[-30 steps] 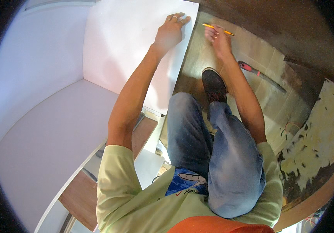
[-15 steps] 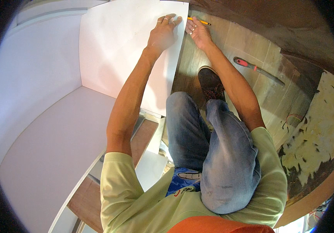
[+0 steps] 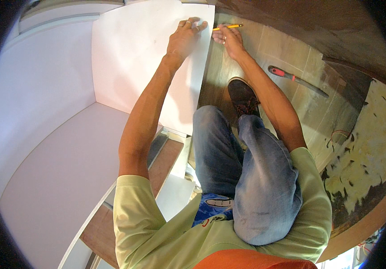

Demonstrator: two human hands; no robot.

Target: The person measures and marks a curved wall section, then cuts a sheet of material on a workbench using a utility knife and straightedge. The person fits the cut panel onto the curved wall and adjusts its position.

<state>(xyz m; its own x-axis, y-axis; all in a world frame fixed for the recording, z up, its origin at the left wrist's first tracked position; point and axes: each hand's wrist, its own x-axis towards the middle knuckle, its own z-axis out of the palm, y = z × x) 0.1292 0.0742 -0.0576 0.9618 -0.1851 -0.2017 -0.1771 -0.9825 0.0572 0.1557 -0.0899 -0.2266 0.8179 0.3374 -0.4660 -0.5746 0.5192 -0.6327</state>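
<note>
A white panel (image 3: 130, 58) stands upright in front of me, with its right edge running down toward my knees. My left hand (image 3: 185, 38) lies on the panel near its upper right corner, fingers spread and slightly bent. Just past that edge, my right hand (image 3: 230, 38) pinches a yellow pencil (image 3: 234, 26) between thumb and fingers. The pencil's left end meets the panel's edge, while its dark end points right. Whether it leaves a mark there is too small to tell.
On the tiled floor (image 3: 287, 49) to the right lies a file-like tool with a red and black handle (image 3: 282, 72). A white shelf board (image 3: 63, 157) spreads at left. My shoe (image 3: 243, 96) rests below my right hand. A dark brown surface (image 3: 318, 22) borders the floor's far side.
My right hand has shifted slightly down, and the pencil has turned from slanting down rightward to slanting slightly up. My left hand has moved a little left on the panel.
</note>
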